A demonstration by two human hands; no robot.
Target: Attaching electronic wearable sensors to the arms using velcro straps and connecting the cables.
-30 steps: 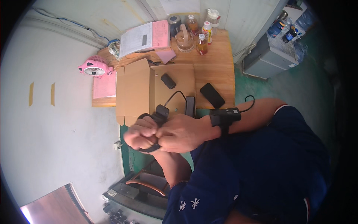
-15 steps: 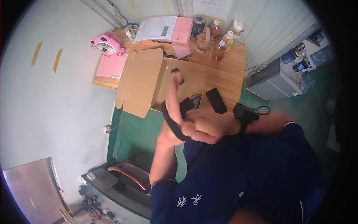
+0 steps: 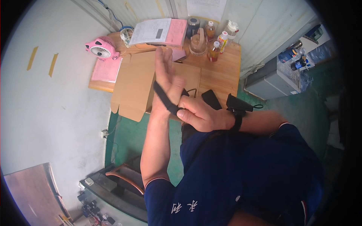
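Note:
My left hand is raised over the desk, its fingers stretched upward and nothing in them. Across its lower palm and wrist runs a black strap. My right hand pinches the strap's lower end, thumb uppermost, against the left wrist. On my right wrist sits a black device on a black band. Behind my hands lies an opened cardboard box, its inside partly hidden by them. A black phone-like slab rests on the desk beside the box.
On the wooden desk stand a pink fan, a stack of papers, a dark thermos, a brownish handled container and several bottles. A grey cabinet is at the right, a chair at the lower left.
My left hand has turned upright, and its fingers now show clearly above the strap. The right hand has shifted from lying across the left wrist to pinching the strap's end.

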